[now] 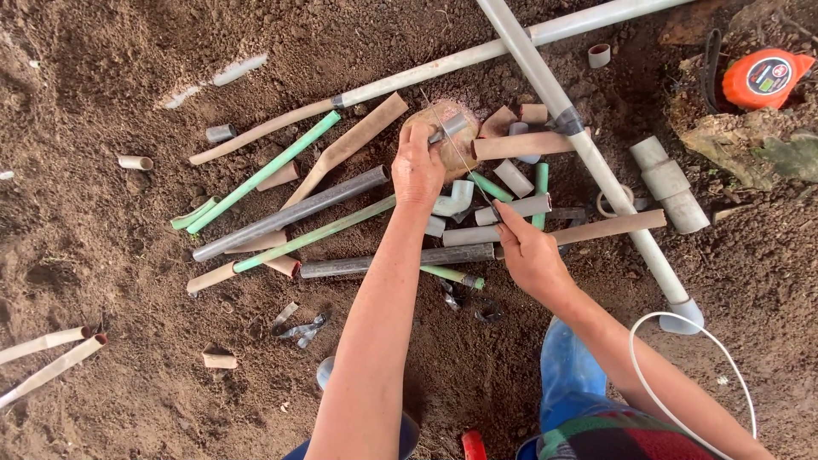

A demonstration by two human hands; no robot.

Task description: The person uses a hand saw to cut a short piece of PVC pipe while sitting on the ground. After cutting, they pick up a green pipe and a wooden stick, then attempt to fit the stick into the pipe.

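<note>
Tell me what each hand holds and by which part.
Left hand presses a short grey pipe piece at its near end; right hand grips a thin saw blade by its lower end.

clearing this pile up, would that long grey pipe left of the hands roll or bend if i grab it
The long grey pipe looks round and straight, so it would probably roll on bare ground. Here a green pipe and tan offcuts lie against it, which likely hold it. It shows no sag, so it is probably stiff. It is likely light, if hollow.

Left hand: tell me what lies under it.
Under the left hand sits a small grey pipe piece on a round brownish stone; the stone's left part is covered.
</note>
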